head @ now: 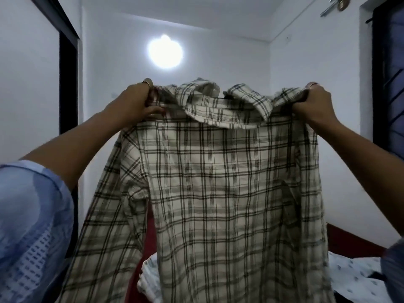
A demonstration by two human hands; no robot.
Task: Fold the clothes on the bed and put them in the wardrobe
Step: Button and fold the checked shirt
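Left hand (133, 101), right hand (314, 103) grip plaid shirt (218, 182) shoulders, held up, hanging.

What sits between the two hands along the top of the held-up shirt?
In the head view, the plaid shirt has its collar between the left hand and the right hand, which grip the shoulders. Nothing else lies between them.

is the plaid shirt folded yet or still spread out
Spread out, not folded. The left hand and right hand grip the plaid shirt at its shoulders, and it hangs full length in the air, collar up.
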